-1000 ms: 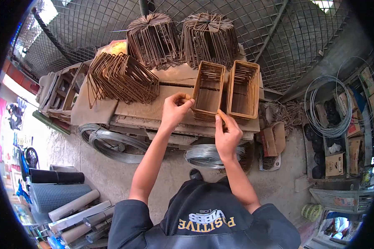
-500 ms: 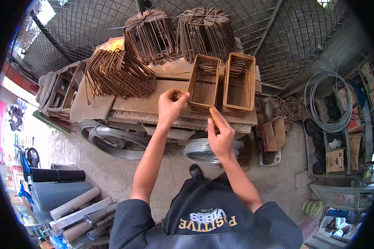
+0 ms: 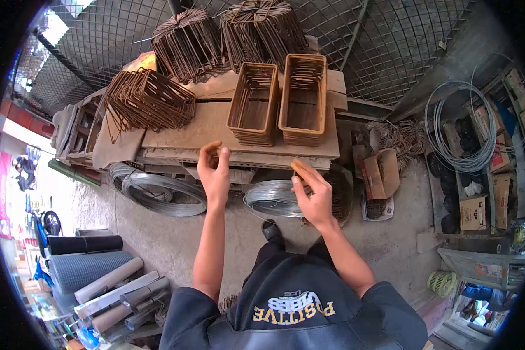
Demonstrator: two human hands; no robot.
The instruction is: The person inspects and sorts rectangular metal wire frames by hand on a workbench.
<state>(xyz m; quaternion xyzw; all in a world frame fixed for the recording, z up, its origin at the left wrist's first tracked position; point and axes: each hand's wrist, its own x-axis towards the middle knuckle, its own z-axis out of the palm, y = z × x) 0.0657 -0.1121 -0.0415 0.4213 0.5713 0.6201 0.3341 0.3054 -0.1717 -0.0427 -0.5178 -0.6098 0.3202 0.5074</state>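
My left hand (image 3: 214, 169) is raised just off the table's front edge, fingers curled and apart, with nothing visible in it. To its right, my right hand (image 3: 312, 192) hovers off the same edge, its fingers and thumb apart and nothing seen between them. Neither hand touches the stacked frames. Beyond them on the wooden table (image 3: 175, 139) stand two neat stacks of rusty rectangular wire frames, a left stack (image 3: 268, 129) and a right stack (image 3: 319, 125), side by side with a narrow gap between them.
Leaning rusty frames (image 3: 149, 102) lie at the table's left; two bundles (image 3: 186, 44) stand at the back. Wire coils (image 3: 274, 198) sit below the front edge. Mesh rolls (image 3: 87, 271) are lower left, an open carton (image 3: 382, 175) and shelves to the right.
Both hands have let go of the left stack's near end and drawn back from it, the left hand moving left and down. The view has shifted, so the table appears further left.
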